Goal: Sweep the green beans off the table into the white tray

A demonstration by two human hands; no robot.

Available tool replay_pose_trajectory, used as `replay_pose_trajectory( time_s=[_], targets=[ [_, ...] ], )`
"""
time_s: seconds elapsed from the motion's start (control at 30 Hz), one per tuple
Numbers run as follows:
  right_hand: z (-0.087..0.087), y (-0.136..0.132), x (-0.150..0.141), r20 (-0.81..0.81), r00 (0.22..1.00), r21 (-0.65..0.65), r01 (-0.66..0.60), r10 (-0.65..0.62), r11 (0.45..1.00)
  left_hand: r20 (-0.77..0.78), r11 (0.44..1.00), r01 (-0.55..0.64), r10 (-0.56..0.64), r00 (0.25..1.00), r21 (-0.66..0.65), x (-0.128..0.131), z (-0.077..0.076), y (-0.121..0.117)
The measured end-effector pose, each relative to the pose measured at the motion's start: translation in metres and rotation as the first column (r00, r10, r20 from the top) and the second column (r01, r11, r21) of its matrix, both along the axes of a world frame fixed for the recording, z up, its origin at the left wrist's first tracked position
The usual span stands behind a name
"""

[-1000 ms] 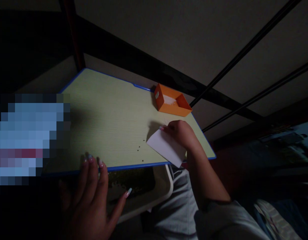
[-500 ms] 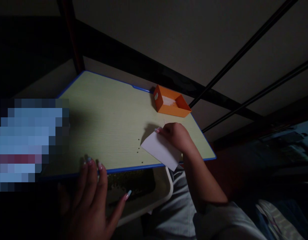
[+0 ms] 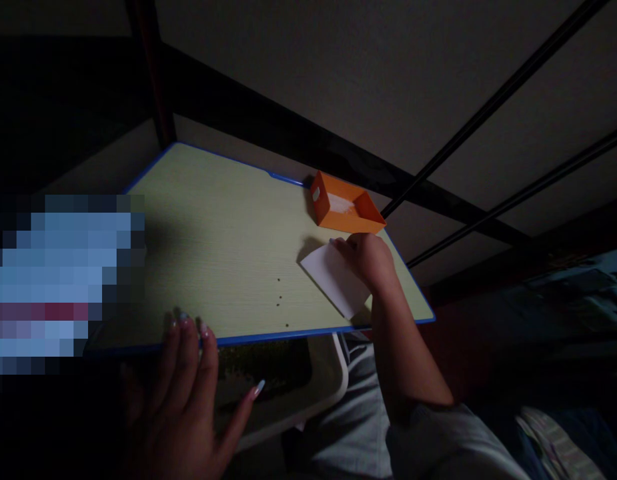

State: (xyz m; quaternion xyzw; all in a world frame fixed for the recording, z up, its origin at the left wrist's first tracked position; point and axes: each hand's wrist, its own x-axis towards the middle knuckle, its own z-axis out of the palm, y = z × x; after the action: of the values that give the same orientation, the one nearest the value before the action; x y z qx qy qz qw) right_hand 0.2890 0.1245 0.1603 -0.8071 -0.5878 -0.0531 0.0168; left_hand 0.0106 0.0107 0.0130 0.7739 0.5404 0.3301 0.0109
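My right hand (image 3: 371,263) pinches the upper edge of a white card (image 3: 335,277), which is tilted over the right part of a pale table (image 3: 228,227) with a blue rim. Beyond that hand stands an open orange box (image 3: 345,220) with white grains in its bottom. My left hand (image 3: 188,387) has its fingers spread, with the fingertips at the table's front edge. A few small dark specks (image 3: 279,297) lie on the tabletop between my hands.
Below the front edge is a white tub (image 3: 338,373) with dark, grainy stuff inside. A bright screen-like patch (image 3: 63,280), pixelated, stands at the left. A wall with dark beams (image 3: 288,113) runs behind the table. Striped cloth (image 3: 553,433) lies at lower right.
My right hand has moved the white card away from the front edge, toward the orange box and slightly right. My left hand keeps nearly the same place. The specks still lie on the table.
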Motion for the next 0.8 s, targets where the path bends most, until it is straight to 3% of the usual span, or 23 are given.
replay_pose_trajectory(
  time_s=[0.2,0.33,0.57,0.8],
  targets=[
    [0.000,0.022,-0.028,-0.038,0.980,-0.006,-0.195,0.195,0.981,-0.051,0.999,-0.004,0.006,0.999,0.034,-0.002,-0.006,0.002],
    [-0.001,0.039,-0.046,-0.052,0.938,-0.028,-0.344,0.342,0.939,-0.071,0.999,-0.007,0.011,0.997,0.046,-0.002,-0.007,0.004],
    [-0.002,0.034,-0.064,-0.126,0.789,-0.115,-0.614,0.601,0.781,-0.077,1.000,0.002,0.000,0.997,0.025,-0.002,-0.001,0.003],
    [-0.009,0.024,-0.063,-0.251,0.670,-0.157,-0.741,0.699,0.654,-0.059,1.000,0.015,-0.014,0.998,0.022,-0.002,0.001,0.004]
  ],
)
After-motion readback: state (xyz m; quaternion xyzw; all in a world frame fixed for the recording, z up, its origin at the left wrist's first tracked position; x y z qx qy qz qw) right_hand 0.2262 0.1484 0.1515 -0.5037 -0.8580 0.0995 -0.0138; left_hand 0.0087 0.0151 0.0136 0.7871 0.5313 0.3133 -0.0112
